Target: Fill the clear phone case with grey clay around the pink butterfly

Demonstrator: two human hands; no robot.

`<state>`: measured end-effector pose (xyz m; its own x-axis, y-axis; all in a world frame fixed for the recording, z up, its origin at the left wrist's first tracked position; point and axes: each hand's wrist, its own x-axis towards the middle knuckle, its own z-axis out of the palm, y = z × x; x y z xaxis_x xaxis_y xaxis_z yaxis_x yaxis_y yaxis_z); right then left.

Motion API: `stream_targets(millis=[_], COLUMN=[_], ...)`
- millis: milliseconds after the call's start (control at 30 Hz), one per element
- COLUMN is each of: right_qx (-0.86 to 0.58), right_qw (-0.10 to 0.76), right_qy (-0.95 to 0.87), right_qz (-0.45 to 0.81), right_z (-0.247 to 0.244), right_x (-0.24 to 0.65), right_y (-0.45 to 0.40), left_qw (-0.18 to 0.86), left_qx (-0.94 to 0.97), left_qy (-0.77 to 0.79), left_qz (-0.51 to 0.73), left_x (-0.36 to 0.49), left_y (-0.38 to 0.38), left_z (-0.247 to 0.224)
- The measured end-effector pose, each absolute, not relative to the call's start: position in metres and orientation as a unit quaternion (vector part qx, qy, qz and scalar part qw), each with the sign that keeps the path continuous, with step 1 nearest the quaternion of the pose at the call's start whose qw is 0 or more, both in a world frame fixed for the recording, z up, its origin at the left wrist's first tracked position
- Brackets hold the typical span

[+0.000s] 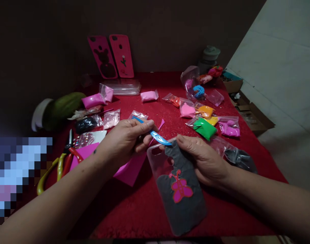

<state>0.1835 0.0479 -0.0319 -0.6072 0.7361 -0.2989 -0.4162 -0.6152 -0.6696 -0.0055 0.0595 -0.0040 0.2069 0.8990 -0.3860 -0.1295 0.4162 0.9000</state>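
Pinched in my left hand (134, 132) is a blue plastic modelling tool (160, 138), its tip touching the top edge of a clear phone case (155, 162). My right hand (203, 156) grips that case by its upper right side, thumb on the front. Grey clay (182, 159) covers most of the case in a thin, wrinkled layer; the upper left part near the camera opening stays see-through. On the grey sits a pink butterfly (181, 190) outlined in orange. Bright pink sheets (131, 171) lie on the table beneath my left hand.
Clay packets lie about the red-covered table (114, 217), among them a green packet (205, 128) and a black packet (86, 124). Pliers (65, 159) rest at left. Two decorated pink cases (121, 56) lean on the back wall. Cardboard boxes (253, 115) stand beyond the right edge.
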Motion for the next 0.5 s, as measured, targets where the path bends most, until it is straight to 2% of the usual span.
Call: stream_targets(millis=[333,500], right_qx=[-0.272,-0.262], right_qw=[0.309,0.314], right_qy=[-0.281,-0.280], right_qz=[0.867,0.869], right_z=[-0.0294,-0.0312], right_x=[0.1865,0.1866], right_y=[0.0471,0.0473], left_qw=[0.690,0.651], left_qx=[0.379,0.365], left_qy=[0.484,0.489], left_qz=[0.382,0.451], left_x=[-0.0061,-0.0100], left_y=[0.0572,0.0588], left_z=[-0.0079,-0.0012])
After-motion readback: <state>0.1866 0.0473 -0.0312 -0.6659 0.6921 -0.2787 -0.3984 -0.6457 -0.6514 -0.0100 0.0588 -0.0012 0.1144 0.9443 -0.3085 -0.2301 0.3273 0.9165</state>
